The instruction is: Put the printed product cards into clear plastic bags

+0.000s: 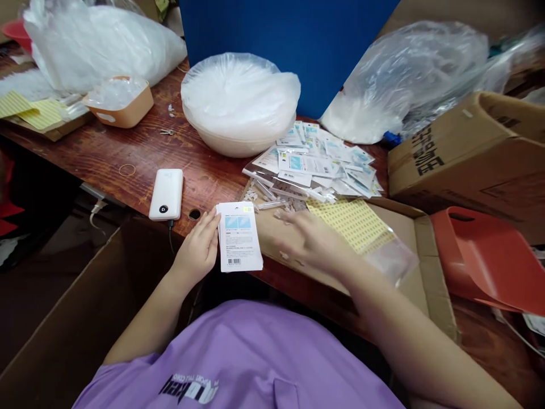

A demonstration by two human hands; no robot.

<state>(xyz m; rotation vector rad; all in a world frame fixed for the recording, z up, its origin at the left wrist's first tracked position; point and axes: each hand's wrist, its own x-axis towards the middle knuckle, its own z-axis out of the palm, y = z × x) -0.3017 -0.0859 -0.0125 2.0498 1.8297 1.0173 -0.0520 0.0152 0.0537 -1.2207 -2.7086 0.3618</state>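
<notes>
My left hand [199, 247] holds a white printed packet [239, 236] by its left edge, barcode toward me, at the near edge of the wooden table [128, 153]. My right hand [309, 238], fingers spread and a little blurred, hovers over a flat cardboard sheet [404, 227], reaching toward several small clear plastic pieces [272, 199]. Just behind them lies a heap of similar printed packets [323, 162]. A yellow sticker sheet [351, 221] in a clear bag lies to the right of my right hand.
A white power bank [166, 193] lies left of the packet. Behind it are a plastic-filled white bowl [238, 102], an orange tub [121, 102], clear bags [409, 74], a blue board [289, 34]. Cardboard boxes [468, 147] and a red bin [489, 261] sit right; an open box [76, 318] is below left.
</notes>
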